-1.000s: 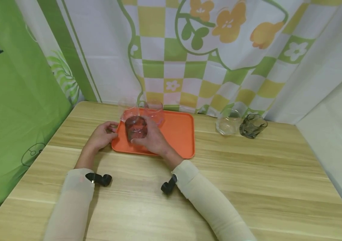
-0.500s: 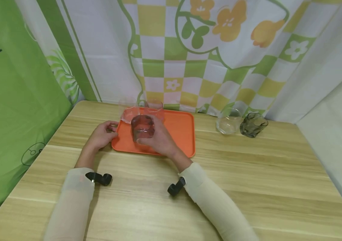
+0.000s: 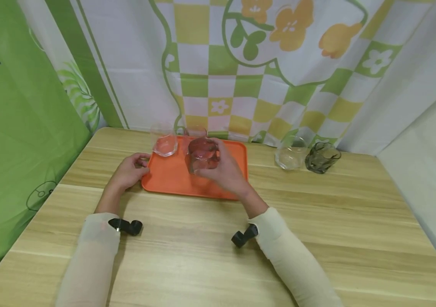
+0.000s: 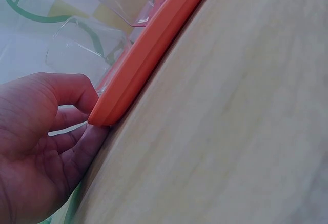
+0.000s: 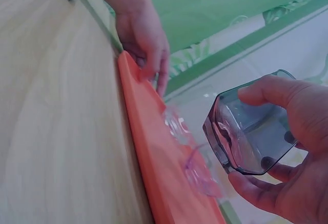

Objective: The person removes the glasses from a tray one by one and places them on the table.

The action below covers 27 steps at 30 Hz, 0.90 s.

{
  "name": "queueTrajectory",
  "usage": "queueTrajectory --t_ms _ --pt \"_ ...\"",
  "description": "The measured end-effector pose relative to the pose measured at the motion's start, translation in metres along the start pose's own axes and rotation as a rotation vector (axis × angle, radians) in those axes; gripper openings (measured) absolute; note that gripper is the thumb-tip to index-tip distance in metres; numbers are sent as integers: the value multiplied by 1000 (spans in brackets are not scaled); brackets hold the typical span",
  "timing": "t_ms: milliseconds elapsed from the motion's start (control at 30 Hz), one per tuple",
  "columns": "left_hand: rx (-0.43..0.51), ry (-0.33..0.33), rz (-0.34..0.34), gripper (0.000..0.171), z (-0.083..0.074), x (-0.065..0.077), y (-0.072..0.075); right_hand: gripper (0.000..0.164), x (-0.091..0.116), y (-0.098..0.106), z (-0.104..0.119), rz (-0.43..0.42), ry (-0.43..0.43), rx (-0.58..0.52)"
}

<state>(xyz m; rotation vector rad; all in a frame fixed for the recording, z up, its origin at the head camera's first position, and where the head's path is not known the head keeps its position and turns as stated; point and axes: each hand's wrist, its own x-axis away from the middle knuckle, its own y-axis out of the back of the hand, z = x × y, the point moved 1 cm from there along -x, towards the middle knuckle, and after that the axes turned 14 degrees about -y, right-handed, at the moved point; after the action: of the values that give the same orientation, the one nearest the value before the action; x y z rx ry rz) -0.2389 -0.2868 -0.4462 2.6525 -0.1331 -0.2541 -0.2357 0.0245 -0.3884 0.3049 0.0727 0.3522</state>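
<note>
In the head view, a person's right hand (image 3: pixel 227 168) grips a dark glass (image 3: pixel 202 155) over an orange tray (image 3: pixel 168 175) on a wooden surface (image 3: pixel 187 243). The left wrist view shows the left hand (image 4: pixel 38 137) pinching the tray's end; the right wrist view, the glass clear of the tray.

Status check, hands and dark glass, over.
Right hand gripping dark glass above orange tray. Left hand holding tray's left edge. Paler glass behind dark one.
</note>
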Motion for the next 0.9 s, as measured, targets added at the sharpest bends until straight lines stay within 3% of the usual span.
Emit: queueTrajectory --t_ms 667,900 --pt "0 -11 6 51 -1 2 0 87 0 65 -26 -197 -76 15" --pt "3 -11 3 50 2 1 0 87 -2 84 -32 -230 -121 -50"
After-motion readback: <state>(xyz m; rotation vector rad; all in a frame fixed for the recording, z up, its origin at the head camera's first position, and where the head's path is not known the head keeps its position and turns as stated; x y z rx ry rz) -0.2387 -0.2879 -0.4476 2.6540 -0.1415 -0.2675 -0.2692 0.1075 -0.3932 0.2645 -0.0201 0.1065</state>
